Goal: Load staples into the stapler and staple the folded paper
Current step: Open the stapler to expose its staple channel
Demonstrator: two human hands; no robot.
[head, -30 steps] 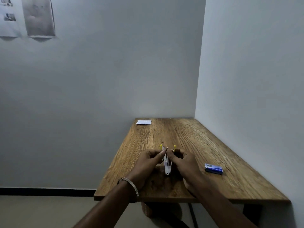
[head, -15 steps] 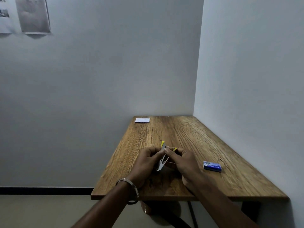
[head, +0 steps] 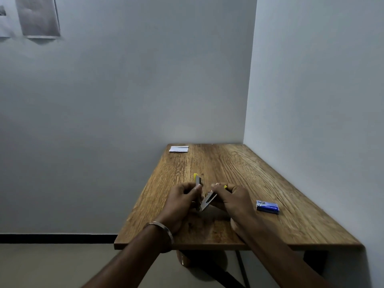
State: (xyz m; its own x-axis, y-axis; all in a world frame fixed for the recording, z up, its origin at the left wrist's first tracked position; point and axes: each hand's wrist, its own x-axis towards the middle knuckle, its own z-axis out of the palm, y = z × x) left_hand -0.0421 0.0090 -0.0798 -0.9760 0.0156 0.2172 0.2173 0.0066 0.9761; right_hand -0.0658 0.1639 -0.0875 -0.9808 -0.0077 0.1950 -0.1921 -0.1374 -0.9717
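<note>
Gripping stapler [head: 204, 199] at lower centre of frame: left hand [head: 182, 201] curled round one arm, right hand [head: 231, 199] pinching the other, splayed apart. Folded paper [head: 178, 149] at table [head: 239, 167] far-left corner; staple box [head: 267, 207] right of hands.

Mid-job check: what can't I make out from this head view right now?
- Stapler magazine: too small and dim to tell whether staples are loaded.
- Its middle: covered by left hand and right hand.
- Blue box: label unreadable.
- Folded paper: far off, no detail.
</note>
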